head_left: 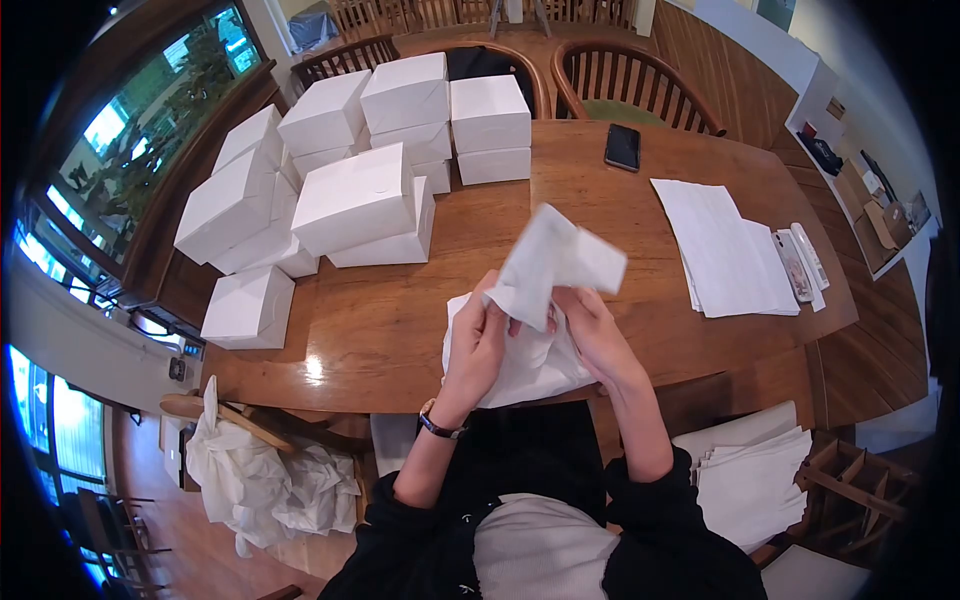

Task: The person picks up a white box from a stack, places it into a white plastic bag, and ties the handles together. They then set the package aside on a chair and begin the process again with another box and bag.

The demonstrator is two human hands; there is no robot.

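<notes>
Both my hands are raised over the near edge of the table, gripping a crumpled white sheet point(548, 258) that looks thin and folded. My left hand point(478, 345), with a dark band at its wrist, pinches the sheet's lower left side. On the other side, the fingers of my right hand point(598, 335) are closed at its lower edge. The sheet's upper part sticks up and out to the right, slightly blurred. Beneath my hands lies more white material point(540, 378), spread at the table edge and partly hidden by them.
Stacked white boxes point(350, 205) fill the table's point(480, 235) left side. A phone point(622, 147) lies at the back. White sheets point(725, 250) and a slim white case point(800, 262) are at right. White bags point(240, 470) hang at lower left; more sheets point(750, 485) rest at lower right.
</notes>
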